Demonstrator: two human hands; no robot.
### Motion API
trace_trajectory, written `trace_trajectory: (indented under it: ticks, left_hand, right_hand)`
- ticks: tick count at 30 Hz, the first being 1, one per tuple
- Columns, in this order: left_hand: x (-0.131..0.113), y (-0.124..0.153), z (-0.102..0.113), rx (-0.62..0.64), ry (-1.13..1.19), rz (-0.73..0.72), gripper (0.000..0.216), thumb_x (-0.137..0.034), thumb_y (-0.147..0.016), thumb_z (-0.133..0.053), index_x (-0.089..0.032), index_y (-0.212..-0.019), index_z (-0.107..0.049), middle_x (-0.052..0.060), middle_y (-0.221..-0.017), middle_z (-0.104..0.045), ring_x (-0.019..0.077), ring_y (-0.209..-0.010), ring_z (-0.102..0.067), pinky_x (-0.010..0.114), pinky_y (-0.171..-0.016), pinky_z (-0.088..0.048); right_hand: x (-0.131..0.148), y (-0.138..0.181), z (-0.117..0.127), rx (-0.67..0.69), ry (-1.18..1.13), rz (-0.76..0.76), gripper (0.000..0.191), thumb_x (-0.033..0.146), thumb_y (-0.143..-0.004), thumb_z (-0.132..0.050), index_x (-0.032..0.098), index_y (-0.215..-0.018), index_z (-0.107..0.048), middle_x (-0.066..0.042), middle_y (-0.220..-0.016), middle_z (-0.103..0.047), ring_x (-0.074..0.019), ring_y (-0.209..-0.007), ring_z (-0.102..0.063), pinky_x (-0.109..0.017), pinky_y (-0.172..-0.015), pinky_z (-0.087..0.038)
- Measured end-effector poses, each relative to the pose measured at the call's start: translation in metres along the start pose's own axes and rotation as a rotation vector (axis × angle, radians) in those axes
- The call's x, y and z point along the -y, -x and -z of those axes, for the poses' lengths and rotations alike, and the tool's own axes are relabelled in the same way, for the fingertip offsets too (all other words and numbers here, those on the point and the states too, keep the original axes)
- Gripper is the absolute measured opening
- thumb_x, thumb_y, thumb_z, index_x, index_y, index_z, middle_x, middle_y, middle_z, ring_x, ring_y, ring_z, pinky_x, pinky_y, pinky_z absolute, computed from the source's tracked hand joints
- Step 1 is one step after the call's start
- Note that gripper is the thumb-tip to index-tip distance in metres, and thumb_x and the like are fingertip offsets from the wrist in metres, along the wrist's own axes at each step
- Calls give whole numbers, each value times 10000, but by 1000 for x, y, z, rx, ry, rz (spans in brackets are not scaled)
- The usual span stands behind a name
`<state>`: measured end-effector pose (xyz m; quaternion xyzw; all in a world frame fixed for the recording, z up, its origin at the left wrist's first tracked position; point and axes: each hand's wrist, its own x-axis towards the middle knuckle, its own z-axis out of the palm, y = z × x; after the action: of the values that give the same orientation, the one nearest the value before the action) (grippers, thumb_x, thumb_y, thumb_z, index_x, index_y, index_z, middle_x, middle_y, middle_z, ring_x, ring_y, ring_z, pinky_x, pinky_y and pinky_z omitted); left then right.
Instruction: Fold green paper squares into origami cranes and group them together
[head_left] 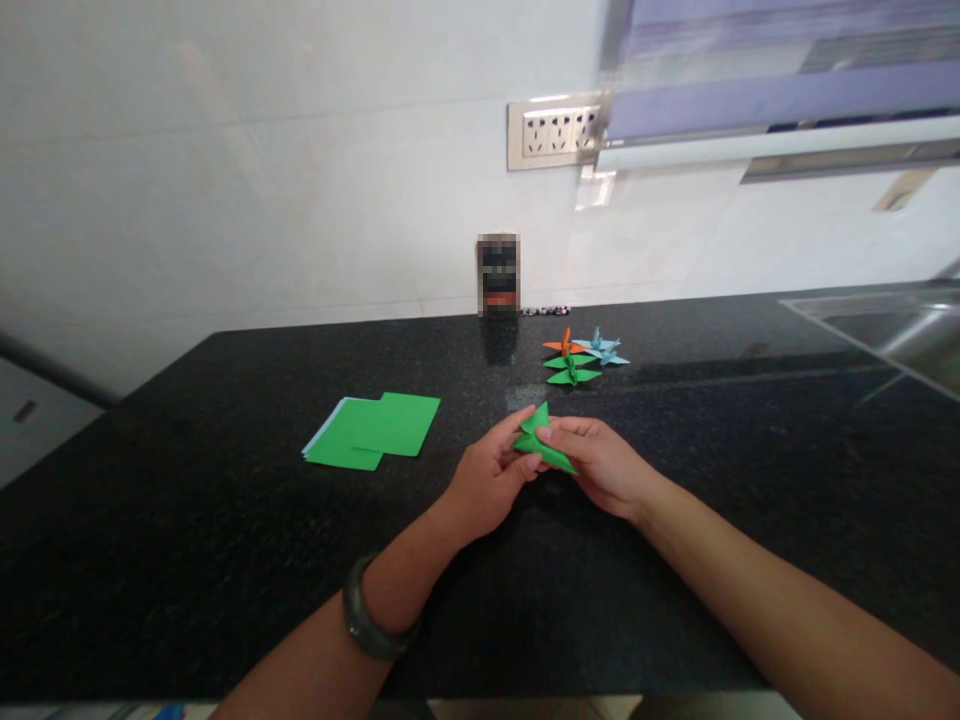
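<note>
Between my two hands is a partly folded piece of green origami paper (pixel 546 452), with pointed corners and a raised flap. My left hand (pixel 491 475) grips its left side, thumb low and fingers behind. On the right side my right hand (pixel 600 460) pinches it, the thumb pressing on the front face; most of its other fingers are hidden behind the paper. Just beyond my hands stand several folded paper cranes: green cranes (pixel 573 372), an orange crane (pixel 566 345) and light blue cranes (pixel 602 348).
Flat green paper sheets (pixel 352 435) lie to the left on the black countertop (pixel 187 520), a pale blue edge showing beneath. A blurred dark box (pixel 499 275) stands against the wall beside a beaded string (pixel 547 311). A metal sink (pixel 915 335) is at far right.
</note>
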<state>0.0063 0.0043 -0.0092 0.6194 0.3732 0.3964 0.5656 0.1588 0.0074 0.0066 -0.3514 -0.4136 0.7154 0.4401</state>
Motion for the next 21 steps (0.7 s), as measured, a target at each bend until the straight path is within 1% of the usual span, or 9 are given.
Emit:
trace_trajectory:
  ticks: [4, 6, 8, 11, 13, 14, 16, 18, 21]
  left_hand:
    - [-4, 1, 1, -9, -134, -52, 392, -324, -786, -563, -196, -1156, -583, 62, -992, -665, 179, -826, -623, 283, -764, -482]
    - [-7, 1, 1, -29, -213, -80, 361, -337, -798, -544, -206, -1128, -609, 55, -974, -675, 181, -816, -620, 290, -769, -481]
    - [-8, 2, 1, -35, -241, -90, 366, -337, -821, -508, -216, -1156, -593, 51, -1003, -671, 182, -822, -620, 296, -766, -488]
    - [-8, 1, 0, -50, -152, -69, 405, -335, -824, -501, -224, -1211, -544, 53, -1128, -627, 179, -837, -628, 296, -750, -508]
    - [-8, 0, -1, -73, -55, -39, 402, -346, -809, -526, -213, -1188, -560, 61, -1126, -627, 173, -813, -639, 288, -728, -518]
    - [-8, 0, -1, -80, -6, -21, 390, -352, -804, -535, -203, -1162, -578, 66, -1087, -644, 167, -789, -643, 282, -713, -521]
    - [-8, -2, -1, -93, 100, 28, 366, -370, -798, -545, -170, -1097, -611, 75, -976, -676, 158, -748, -648, 267, -681, -521]
    - [-9, -3, -2, -112, 206, 84, 368, -398, -784, -560, -137, -1033, -629, 81, -878, -687, 149, -706, -645, 252, -645, -515]
    - [-8, -4, -2, -127, 325, 143, 383, -434, -744, -599, -118, -959, -635, 79, -805, -685, 141, -668, -638, 237, -608, -504]
  right_hand:
    - [1, 0, -1, -72, -13, 13, 166, 298, -624, -728, 152, -687, -681, -23, -823, -651, -103, -666, -561, -260, -697, -432]
    - [1, -1, -1, -85, -26, 5, 166, 284, -613, -737, 153, -699, -684, -27, -873, -649, -113, -720, -575, -266, -739, -432]
    - [0, -1, -2, -80, -32, 1, 168, 284, -615, -736, 155, -707, -682, -23, -840, -649, -121, -729, -578, -272, -740, -435]
    - [-1, -1, -3, -42, -38, 24, 181, 330, -658, -699, 152, -671, -664, -13, -711, -630, -122, -667, -564, -292, -714, -445]
    - [-2, -1, -3, 2, -30, 54, 220, 376, -717, -633, 158, -699, -662, -15, -679, -618, -130, -660, -561, -320, -732, -450]
    - [-2, -1, -3, 16, 5, 81, 232, 384, -744, -597, 163, -725, -664, -23, -706, -622, -138, -689, -567, -334, -756, -447]
    - [-3, -1, -1, 15, 187, 168, 218, 360, -771, -557, 174, -752, -667, -46, -843, -627, -159, -814, -572, -351, -826, -425]
    - [-2, -1, 1, -34, 453, 298, 157, 305, -754, -574, 181, -706, -657, -58, -965, -594, -179, -939, -545, -354, -876, -396]
    - [-1, 0, 3, -176, 750, 511, 82, 233, -711, -611, 184, -644, -608, -63, -982, -542, -193, -966, -524, -357, -854, -405]
